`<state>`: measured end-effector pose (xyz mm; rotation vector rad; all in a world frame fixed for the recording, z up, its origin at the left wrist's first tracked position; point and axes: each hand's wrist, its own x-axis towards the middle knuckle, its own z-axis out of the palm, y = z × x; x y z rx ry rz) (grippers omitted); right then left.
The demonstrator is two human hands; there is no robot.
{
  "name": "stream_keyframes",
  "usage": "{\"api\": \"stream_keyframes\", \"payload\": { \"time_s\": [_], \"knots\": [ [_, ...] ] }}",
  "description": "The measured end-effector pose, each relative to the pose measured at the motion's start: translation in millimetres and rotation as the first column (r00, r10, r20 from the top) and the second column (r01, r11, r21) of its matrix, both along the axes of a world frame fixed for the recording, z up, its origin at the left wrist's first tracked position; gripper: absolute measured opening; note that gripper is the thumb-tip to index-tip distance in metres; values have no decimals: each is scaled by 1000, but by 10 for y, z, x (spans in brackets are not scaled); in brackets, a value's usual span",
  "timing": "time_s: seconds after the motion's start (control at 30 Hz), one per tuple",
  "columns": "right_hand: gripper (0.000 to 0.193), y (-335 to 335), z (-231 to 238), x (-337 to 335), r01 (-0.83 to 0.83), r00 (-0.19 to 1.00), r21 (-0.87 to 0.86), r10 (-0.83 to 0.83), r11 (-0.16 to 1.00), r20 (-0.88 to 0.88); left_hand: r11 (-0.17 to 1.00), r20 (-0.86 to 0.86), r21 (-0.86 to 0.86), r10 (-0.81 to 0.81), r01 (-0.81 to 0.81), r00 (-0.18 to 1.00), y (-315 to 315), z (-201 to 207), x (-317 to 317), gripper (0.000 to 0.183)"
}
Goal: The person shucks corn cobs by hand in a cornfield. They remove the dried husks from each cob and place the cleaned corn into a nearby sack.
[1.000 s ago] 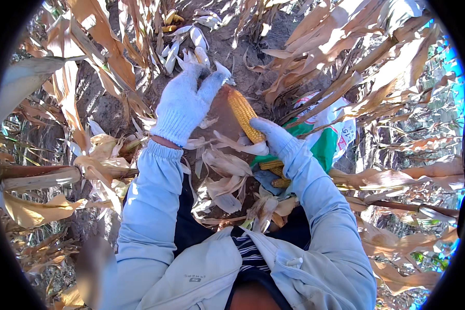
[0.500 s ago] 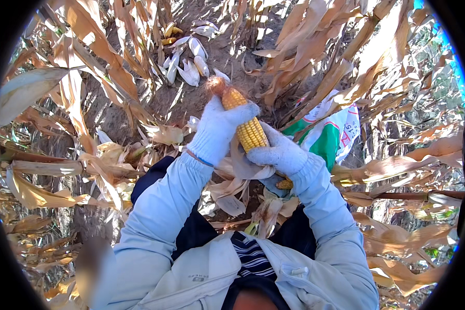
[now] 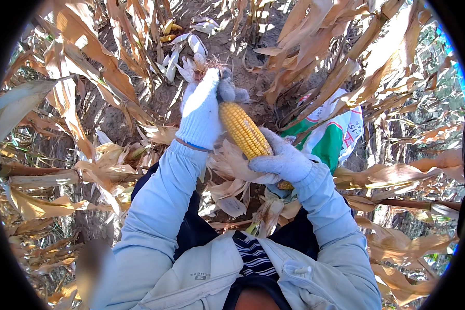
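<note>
A yellow ear of corn [image 3: 244, 130] slants between my gloved hands, its kernels bare. My right hand [image 3: 284, 158] is closed around its lower end, thumb and fingers on either side. At the upper end, my left hand [image 3: 204, 106] is closed on a tuft of reddish-brown corn silk [image 3: 212, 64], which sticks out past the fingers. The ear's tip lies beside or under those fingers, partly hidden. Pale peeled-back husk [image 3: 232, 157] hangs below the ear near my right hand. Part of another yellow ear [image 3: 285, 185] shows under my right wrist.
A white and green sack [image 3: 328, 137] lies to the right, beyond my right hand. Husks and husked ears [image 3: 170, 31] lie on the soil at the upper left. Dry corn stalks and leaves [image 3: 315, 46] crowd both sides. More loose husks [image 3: 227, 196] lie between my legs.
My left hand has slid up off the kernels to the silk at the tip, pulling it away up and left. My right hand keeps its hold on the ear's lower end.
</note>
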<state>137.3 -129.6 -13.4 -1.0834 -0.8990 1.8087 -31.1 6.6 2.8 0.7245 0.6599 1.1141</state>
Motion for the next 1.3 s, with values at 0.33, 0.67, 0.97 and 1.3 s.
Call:
{"api": "stream_keyframes", "payload": {
  "time_s": [0.33,0.67,0.97,1.3],
  "knots": [
    [74,-86,-207,233,127,963,-55,-137,990,-234,936,-510,350,217,-29,832,379,-3,-411,29],
    [79,19,-171,337,204,979,79,-202,976,-38,577,-884,403,446,710,139,73,81,-386,70],
    [92,48,-101,197,180,964,269,-224,946,141,870,-581,473,189,140,792,191,-94,-177,44],
    [85,241,-11,-139,189,696,594,-533,782,481,988,244,-146,-14,51,970,46,-121,246,31]
  ]
}}
